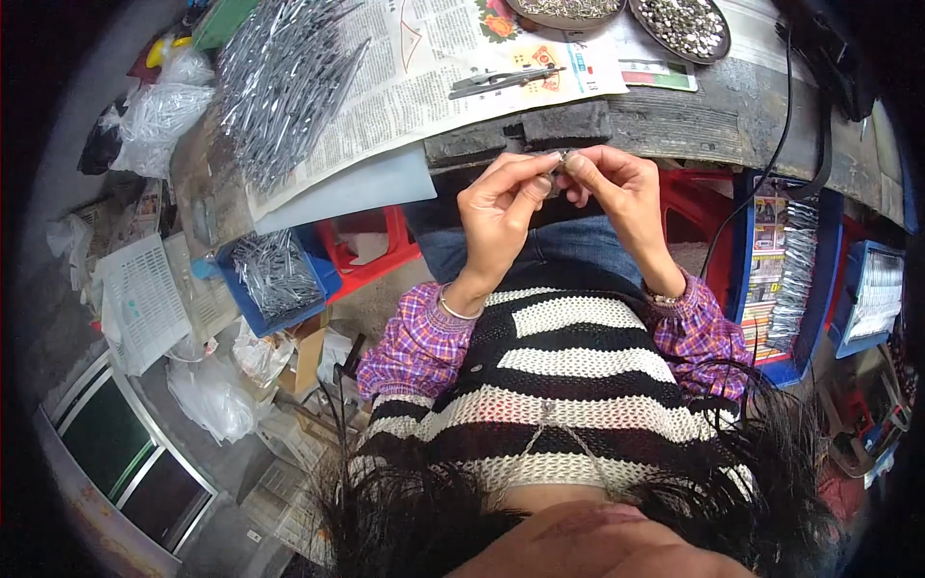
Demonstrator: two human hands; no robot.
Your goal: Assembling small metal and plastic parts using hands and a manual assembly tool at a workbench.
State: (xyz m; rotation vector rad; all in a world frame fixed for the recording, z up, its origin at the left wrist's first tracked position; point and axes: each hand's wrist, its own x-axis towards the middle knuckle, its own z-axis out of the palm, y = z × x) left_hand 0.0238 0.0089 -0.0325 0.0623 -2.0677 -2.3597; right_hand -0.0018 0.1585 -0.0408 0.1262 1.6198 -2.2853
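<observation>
Both of my hands meet in front of the table's near edge, fingertips pinched together around a small dark metal piece (563, 166); most of it is hidden by the fingers. My left hand (499, 207) is closed on it from one side. From the other side my right hand (624, 199) is closed on it too, thumb and forefinger pressed together. Beyond them, on a spread newspaper (424, 43), lies a drawing compass (506, 81), its legs folded together. A large heap of slim silvery metal parts (284, 87) covers the newspaper's left side.
Two round dishes, one (568, 8) at the far edge and one (682, 27) beside it, hold tiny metal parts. A blue bin (323, 275) of metal pieces stands below left. Blue trays (742, 289) with rows of parts stand at right. A black cable (785, 116) hangs nearby.
</observation>
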